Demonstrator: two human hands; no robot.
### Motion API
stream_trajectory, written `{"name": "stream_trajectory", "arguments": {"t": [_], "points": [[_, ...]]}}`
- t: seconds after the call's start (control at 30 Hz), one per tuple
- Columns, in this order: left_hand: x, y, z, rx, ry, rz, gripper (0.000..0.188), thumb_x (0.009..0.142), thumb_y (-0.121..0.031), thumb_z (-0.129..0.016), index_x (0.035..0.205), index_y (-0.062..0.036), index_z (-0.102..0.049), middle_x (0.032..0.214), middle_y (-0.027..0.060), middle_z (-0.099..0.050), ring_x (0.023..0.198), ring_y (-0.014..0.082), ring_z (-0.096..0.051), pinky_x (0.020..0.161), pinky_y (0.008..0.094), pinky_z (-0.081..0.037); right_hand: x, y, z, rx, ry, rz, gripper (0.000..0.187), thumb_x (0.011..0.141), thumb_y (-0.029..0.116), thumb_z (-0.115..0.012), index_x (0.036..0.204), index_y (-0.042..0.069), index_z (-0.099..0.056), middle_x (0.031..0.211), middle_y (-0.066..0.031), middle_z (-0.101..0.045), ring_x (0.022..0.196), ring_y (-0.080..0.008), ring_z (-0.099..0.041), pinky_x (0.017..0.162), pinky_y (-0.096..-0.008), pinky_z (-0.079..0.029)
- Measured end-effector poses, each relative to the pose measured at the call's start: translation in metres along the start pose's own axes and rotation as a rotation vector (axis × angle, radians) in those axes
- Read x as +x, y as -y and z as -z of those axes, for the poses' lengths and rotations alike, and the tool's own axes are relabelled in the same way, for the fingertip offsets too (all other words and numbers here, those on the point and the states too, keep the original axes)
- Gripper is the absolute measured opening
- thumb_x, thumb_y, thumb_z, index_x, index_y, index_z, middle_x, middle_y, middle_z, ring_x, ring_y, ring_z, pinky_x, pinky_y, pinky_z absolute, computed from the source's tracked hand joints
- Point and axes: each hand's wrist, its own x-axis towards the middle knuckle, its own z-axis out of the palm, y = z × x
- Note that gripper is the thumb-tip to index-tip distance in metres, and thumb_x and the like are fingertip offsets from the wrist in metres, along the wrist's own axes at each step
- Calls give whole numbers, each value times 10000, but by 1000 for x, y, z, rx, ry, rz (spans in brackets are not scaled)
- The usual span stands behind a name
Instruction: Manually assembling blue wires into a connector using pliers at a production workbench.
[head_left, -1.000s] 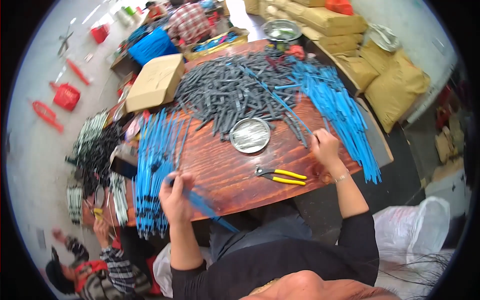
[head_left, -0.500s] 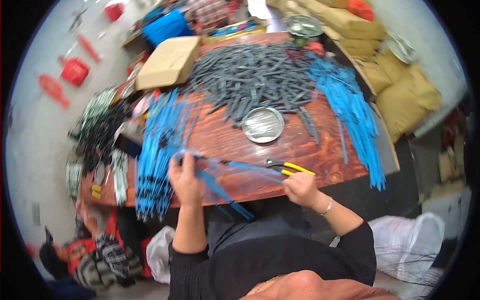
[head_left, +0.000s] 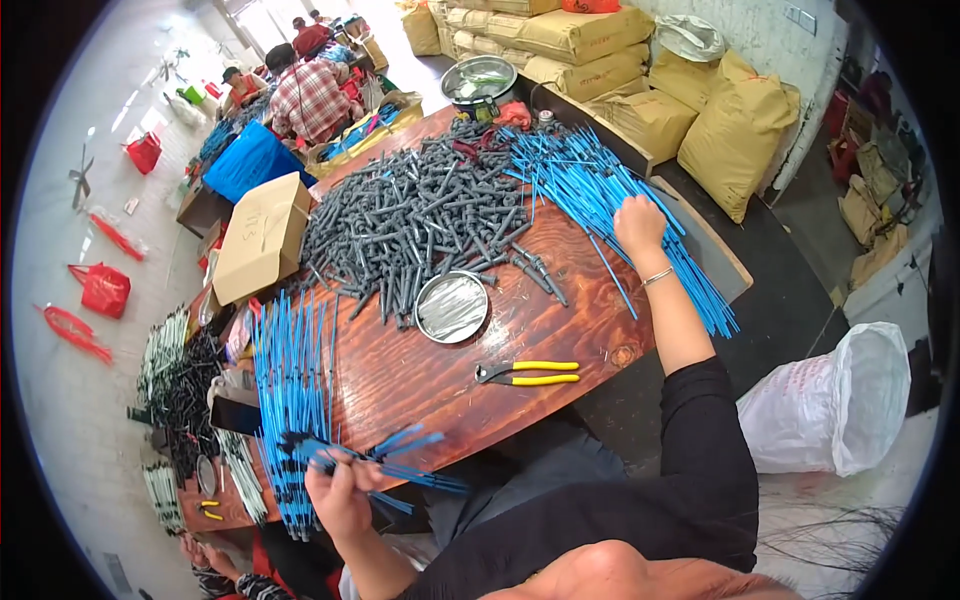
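Observation:
My left hand (head_left: pixel 342 492) is closed round a small bundle of thin blue rods (head_left: pixel 415 470) with black fittings, held near the table's front edge. Just beyond it lies a row of similar blue rods (head_left: pixel 290 385) with black parts. Over at the right, my right hand (head_left: pixel 640 228) is on a loose pile of blue rods (head_left: pixel 590 190), fingers curled; its fingertips are hidden against the rods. Pliers with yellow handles (head_left: pixel 530 374) rest on the wooden table (head_left: pixel 400 400). Beyond them stands a round metal dish (head_left: pixel 451 307) of thin silvery pins.
A large heap of grey plastic plugs (head_left: pixel 420 210) covers the table's middle. An open cardboard box (head_left: pixel 262 240) stands at its left. Yellow sacks (head_left: pixel 740 130) are stacked at the far right, and a white plastic bag (head_left: pixel 830 405) stands nearer. Another person's hands (head_left: pixel 208 558) show at lower left.
My right hand has let go of the blue rods by my left hand and moved right and away to the loose pile. My left hand, still holding its bundle, appears lower in view. The view has shifted.

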Motion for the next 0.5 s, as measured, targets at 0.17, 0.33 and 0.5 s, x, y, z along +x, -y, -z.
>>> {"name": "stream_trajectory", "arguments": {"t": [0.17,0.33,0.5], "points": [[-3,-11,-6,139,96,82,124,878,-69,-542,954,28,-540,673,117,-581,691,249,-613,725,379,-505,8,-17,-17,-21,132,-97,189,799,191,-548,673,55,-587,778,-143,-624,694,-333,-613,608,-439,-499],[3,4,-9,155,-56,-44,130,886,-73,-539,957,35,-545,696,135,-608,711,255,-627,722,379,-511,-9,-7,-5,178,107,-126,181,806,194,-571,711,44,-598,789,-151,-626,706,-336,-612,609,-443,-491],[4,6,2,111,-129,-16,123,895,-74,-528,964,24,-549,733,140,-625,720,251,-631,724,377,-509,-23,8,8,482,27,-56,172,807,188,-600,711,45,-587,766,-146,-616,694,-336,-599,602,-438,-473]]}}
